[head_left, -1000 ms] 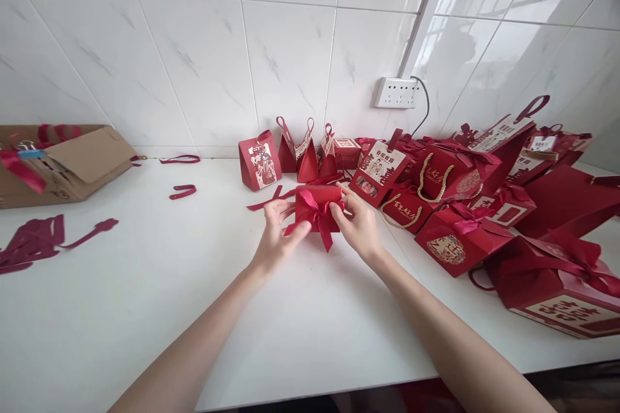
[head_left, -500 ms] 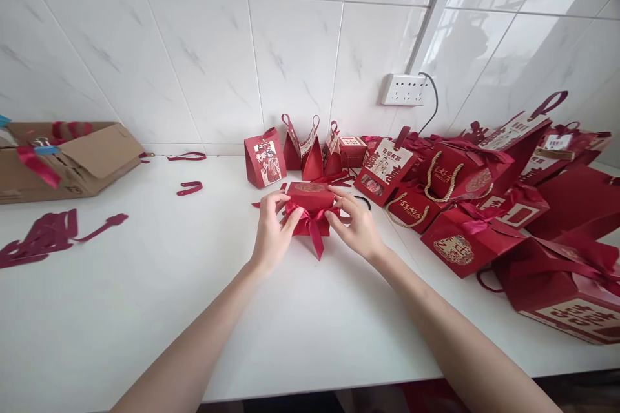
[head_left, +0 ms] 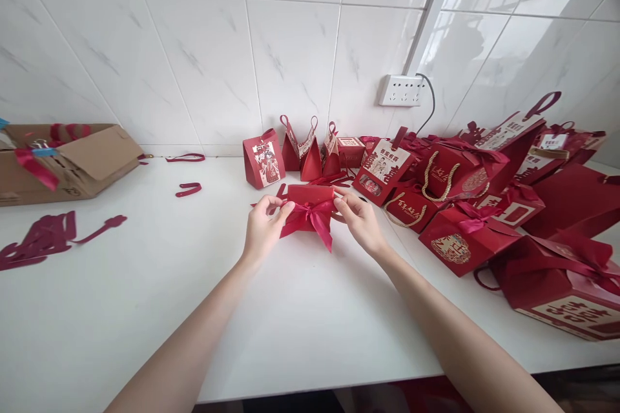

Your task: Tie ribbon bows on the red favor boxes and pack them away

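A small red gift box (head_left: 310, 194) sits on the white table between my hands, its front tied with a shiny crimson ribbon bow (head_left: 310, 211). One ribbon tail hangs down to the right, and another spreads to the left. My left hand (head_left: 265, 222) pinches the bow's left loop between thumb and fingers. On the opposite side, my right hand (head_left: 359, 216) pinches the right loop close to the box's edge. Part of each loop is hidden behind my fingers.
Finished red gift boxes (head_left: 450, 248) crowd the right side. Upright boxes (head_left: 264, 158) line the tiled wall below a power socket (head_left: 401, 90). At left are an open cardboard box (head_left: 62, 171), a heap of dark red straps (head_left: 43, 239) and a loose strap (head_left: 188, 189).
Both hands have drawn slightly outward on the bow's loops. The box has tipped, so the gold emblem on its top no longer shows. The hanging tail has swung right.
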A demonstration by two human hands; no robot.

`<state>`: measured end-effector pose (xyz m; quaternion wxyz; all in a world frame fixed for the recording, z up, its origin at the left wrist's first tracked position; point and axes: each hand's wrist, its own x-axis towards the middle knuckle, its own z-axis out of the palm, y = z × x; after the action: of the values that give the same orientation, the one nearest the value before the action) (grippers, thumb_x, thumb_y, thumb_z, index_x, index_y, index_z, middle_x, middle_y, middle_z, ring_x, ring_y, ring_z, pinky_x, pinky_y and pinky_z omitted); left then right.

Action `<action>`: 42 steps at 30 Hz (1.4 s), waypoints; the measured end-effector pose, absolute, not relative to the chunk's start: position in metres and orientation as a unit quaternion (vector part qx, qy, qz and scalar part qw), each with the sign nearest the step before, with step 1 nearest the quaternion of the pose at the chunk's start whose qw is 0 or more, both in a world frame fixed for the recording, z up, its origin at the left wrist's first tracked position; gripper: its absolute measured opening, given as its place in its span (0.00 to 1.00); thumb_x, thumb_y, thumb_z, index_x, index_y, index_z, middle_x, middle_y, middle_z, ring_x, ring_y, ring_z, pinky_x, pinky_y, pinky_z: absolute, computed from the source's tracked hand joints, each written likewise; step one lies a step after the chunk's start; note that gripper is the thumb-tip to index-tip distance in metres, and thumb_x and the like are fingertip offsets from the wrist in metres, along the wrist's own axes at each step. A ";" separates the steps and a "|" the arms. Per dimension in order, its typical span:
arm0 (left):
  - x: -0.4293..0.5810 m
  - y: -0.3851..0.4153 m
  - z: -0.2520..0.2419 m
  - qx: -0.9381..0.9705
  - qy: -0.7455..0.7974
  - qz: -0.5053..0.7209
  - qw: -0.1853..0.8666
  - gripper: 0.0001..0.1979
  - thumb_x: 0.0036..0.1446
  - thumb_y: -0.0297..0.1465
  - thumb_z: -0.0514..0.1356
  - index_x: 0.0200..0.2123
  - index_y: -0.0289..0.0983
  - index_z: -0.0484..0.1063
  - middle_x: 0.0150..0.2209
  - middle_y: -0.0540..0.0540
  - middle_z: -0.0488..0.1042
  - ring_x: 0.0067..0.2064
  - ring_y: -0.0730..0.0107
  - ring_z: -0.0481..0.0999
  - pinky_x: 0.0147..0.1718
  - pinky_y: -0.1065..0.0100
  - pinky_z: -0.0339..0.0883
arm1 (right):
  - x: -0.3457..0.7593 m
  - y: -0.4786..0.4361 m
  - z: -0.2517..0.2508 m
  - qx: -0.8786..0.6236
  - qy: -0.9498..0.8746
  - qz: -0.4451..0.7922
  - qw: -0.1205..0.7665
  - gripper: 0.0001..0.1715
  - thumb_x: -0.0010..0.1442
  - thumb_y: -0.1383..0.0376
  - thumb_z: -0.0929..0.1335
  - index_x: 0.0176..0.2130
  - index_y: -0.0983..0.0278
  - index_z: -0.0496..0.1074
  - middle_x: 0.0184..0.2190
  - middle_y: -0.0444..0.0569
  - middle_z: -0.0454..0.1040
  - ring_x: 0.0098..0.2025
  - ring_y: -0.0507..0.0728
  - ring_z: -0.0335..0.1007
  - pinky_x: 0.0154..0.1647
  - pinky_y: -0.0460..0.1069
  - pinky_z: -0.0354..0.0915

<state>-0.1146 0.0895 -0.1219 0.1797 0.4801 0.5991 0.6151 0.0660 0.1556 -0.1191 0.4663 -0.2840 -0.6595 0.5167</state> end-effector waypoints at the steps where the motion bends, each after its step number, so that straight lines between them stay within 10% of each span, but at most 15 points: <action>1: -0.115 0.090 -0.122 0.469 0.603 0.615 0.195 0.14 0.48 0.42 0.62 0.27 0.37 0.65 0.30 0.48 0.71 0.38 0.66 0.73 0.40 0.64 0.67 | 0.066 0.156 -0.119 -0.282 -0.647 0.535 0.465 0.25 0.55 0.48 0.66 0.21 0.65 0.61 0.56 0.52 0.64 0.52 0.60 0.67 0.48 0.57 0.70; 22: -0.108 0.088 -0.130 0.481 0.591 0.646 0.037 0.05 0.53 0.34 0.57 0.31 0.39 0.63 0.28 0.50 0.66 0.32 0.73 0.67 0.31 0.72 0.65 | 0.052 0.148 -0.124 -0.328 -0.578 0.572 0.481 0.26 0.47 0.45 0.69 0.27 0.66 0.70 0.42 0.51 0.69 0.43 0.58 0.71 0.38 0.53 0.76; 31: -0.113 0.081 -0.118 0.483 0.570 0.644 0.164 0.30 0.46 0.40 0.64 0.52 0.41 0.59 0.55 0.39 0.60 0.48 0.62 0.70 0.43 0.64 0.68 | 0.054 0.140 -0.114 -0.333 -0.592 0.592 0.434 0.27 0.47 0.43 0.69 0.28 0.66 0.70 0.36 0.51 0.73 0.42 0.59 0.72 0.36 0.52 0.75; 42: -0.114 0.076 -0.096 0.446 0.567 0.569 0.394 0.31 0.43 0.38 0.67 0.50 0.42 0.59 0.51 0.45 0.70 0.51 0.62 0.71 0.48 0.62 0.65 | 0.066 0.145 -0.106 -0.270 -0.727 0.564 0.284 0.25 0.48 0.46 0.70 0.27 0.65 0.67 0.33 0.47 0.71 0.40 0.57 0.69 0.44 0.52 0.66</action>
<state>-0.1140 0.0758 -0.0962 0.3944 0.4464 0.5672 0.5687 0.0662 0.1448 -0.1065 0.2841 -0.2698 -0.7271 0.5637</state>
